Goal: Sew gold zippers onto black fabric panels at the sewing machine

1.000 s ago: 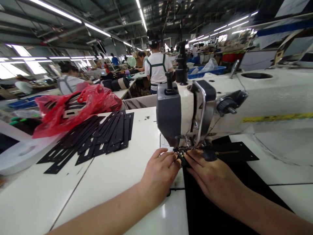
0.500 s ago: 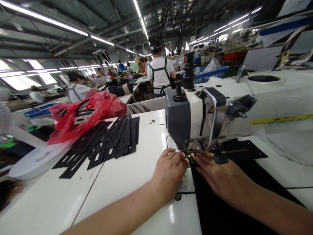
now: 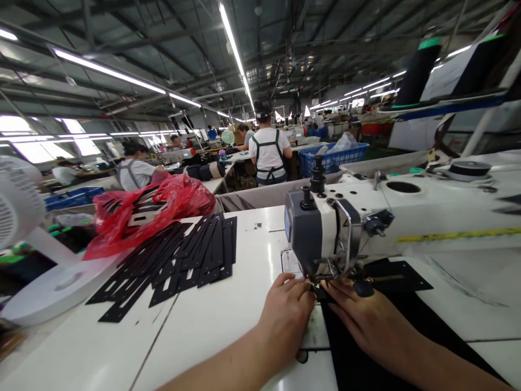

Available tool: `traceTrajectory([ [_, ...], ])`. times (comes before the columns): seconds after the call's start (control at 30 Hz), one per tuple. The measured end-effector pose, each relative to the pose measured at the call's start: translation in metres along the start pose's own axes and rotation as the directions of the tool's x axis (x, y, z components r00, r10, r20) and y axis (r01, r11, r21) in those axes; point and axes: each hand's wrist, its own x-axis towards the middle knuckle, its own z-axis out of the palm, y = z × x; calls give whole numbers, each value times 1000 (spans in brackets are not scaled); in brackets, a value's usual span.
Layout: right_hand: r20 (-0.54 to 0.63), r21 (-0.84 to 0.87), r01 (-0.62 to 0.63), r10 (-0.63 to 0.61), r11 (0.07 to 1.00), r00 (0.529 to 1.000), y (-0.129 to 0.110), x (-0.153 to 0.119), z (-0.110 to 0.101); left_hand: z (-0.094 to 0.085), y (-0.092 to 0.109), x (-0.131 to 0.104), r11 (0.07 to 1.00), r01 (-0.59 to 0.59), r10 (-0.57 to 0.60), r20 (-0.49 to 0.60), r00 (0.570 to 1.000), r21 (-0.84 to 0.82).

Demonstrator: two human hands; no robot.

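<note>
Under the needle area of a sewing machine (image 3: pixel 311 239), my two hands come close together. My left hand (image 3: pixel 287 309) has its fingers curled and closed at the left edge of a black sheet of material (image 3: pixel 354 358), right by the presser foot; its fingertips are partly hidden. My right hand (image 3: pixel 366 312) lies palm down on that black sheet, fingers stretched toward the needle, some tips behind the machine's parts. Right of the needle lies a flat black piece with small holes (image 3: pixel 401 274). The black sheet hangs toward me over the table's near side.
On the left of the white tabletop (image 3: pixel 220 326) is a spread pile of black cut strips (image 3: pixel 203 250). Behind it sits a red plastic bag (image 3: pixel 163 206) with more pieces. A white fan (image 3: pixel 52 244) stands far left. Beyond are a blue basket (image 3: pixel 331 160) and a co-worker (image 3: pixel 268 149).
The camera view has tilted up, so the table and machine sit lower in the picture and thread cones show at upper right. Both hands keep almost the same place by the needle.
</note>
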Motion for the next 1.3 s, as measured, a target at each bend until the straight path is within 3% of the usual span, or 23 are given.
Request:
traceTrajectory([
  [0.67,29,49,-3,2,999,1000,3,4,-4,-7,-4,8,1000,-18,19,63,998,-2],
  [0.9,16,58,-2,1,998,1000,3,5,-6,-4,-6,8,1000,-14,14,38,999,4],
  [1.2,-8,-23,15,-15,1000,1000,7,2,4,9,-6,8,1000,4,-3,-49,999,18],
  [1.3,-28,-134,-22,19,991,999,14,0,1,6,-6,9,1000,24,-23,-59,998,7],
])
